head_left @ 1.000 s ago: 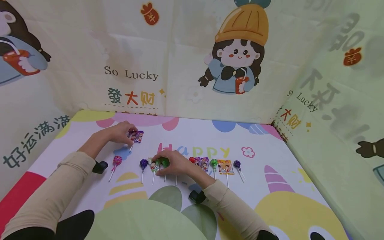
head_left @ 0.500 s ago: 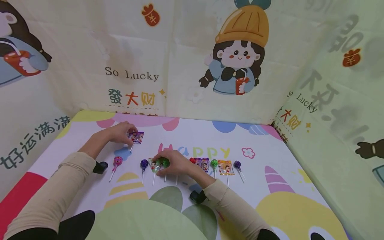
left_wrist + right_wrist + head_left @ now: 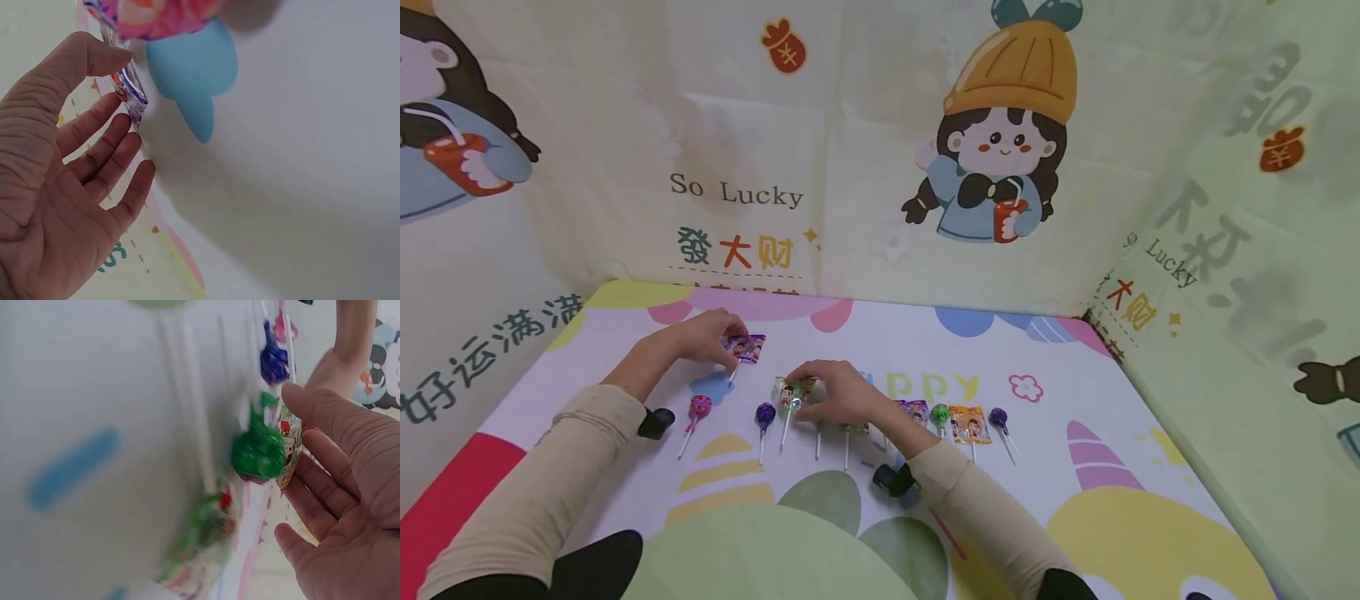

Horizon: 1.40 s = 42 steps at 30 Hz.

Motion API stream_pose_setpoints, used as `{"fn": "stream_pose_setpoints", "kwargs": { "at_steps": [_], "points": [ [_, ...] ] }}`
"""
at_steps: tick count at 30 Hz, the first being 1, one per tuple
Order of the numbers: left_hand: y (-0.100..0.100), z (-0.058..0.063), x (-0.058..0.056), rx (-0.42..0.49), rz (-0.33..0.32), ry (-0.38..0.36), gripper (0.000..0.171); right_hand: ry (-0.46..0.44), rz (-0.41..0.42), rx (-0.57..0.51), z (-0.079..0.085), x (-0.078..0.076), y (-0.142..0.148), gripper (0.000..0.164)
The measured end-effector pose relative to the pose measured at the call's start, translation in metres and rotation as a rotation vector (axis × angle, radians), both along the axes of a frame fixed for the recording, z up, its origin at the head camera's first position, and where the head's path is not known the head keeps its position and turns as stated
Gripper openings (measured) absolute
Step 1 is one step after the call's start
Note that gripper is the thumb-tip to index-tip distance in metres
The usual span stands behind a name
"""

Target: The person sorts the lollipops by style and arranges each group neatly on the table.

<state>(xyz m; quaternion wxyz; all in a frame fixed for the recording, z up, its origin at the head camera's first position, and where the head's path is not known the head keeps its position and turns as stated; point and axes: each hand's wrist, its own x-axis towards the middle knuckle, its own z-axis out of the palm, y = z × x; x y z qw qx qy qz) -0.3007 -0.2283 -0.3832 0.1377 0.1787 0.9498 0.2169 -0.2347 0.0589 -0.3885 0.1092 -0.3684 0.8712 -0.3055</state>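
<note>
My left hand [image 3: 700, 336] is at the far left of the table, pinching a flat lollipop in a purple wrapper [image 3: 751, 348] between thumb and fingers. In the left wrist view that purple wrapper [image 3: 132, 94] is seen edge-on. My right hand [image 3: 842, 392] pinches a flat lollipop in a clear and green wrapper [image 3: 792, 392], its white stick pointing down. A round green lollipop [image 3: 257, 453] lies close beside it in the right wrist view. To the left lie a dark purple lollipop [image 3: 765, 414] and a pink lollipop [image 3: 700, 407].
Right of my right hand, the row continues with a purple-wrapped lollipop [image 3: 916, 410], a green one [image 3: 940, 414], an orange-wrapped one [image 3: 970, 425] and a dark purple one [image 3: 998, 418]. My right hand and forearm cover part of the row. A printed cloth wall [image 3: 865, 208] rises behind the table.
My right hand has moved slightly away from me with the green-wrapped lollipop, out of line with the row. The left hand stays on the purple-wrapped lollipop. The head view has shifted a little.
</note>
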Motion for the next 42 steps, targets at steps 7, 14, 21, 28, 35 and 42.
{"fn": "stream_pose_setpoints", "kwargs": {
  "at_steps": [7,14,21,28,35,42],
  "points": [
    [0.001,0.0,-0.002,-0.021,-0.011,0.023,0.058,0.009,-0.039,-0.008,0.006,-0.019,-0.007,0.046],
    [0.002,0.002,0.0,-0.021,-0.01,0.007,0.059,0.006,-0.068,0.007,0.005,-0.037,-0.018,0.047],
    [0.002,0.004,0.001,-0.02,-0.01,0.005,0.058,-0.082,-0.133,0.025,0.006,-0.047,-0.032,0.048],
    [0.003,0.005,0.001,-0.02,-0.008,-0.011,0.058,-0.041,-0.166,0.064,0.002,-0.059,-0.042,0.048],
    [0.003,0.003,0.0,-0.031,0.001,-0.016,0.058,-0.057,-0.177,0.078,-0.002,-0.068,-0.047,0.047],
    [0.003,0.006,0.002,-0.033,0.012,-0.021,0.059,-0.104,-0.199,0.085,-0.002,-0.071,-0.053,0.047]
  ]
}}
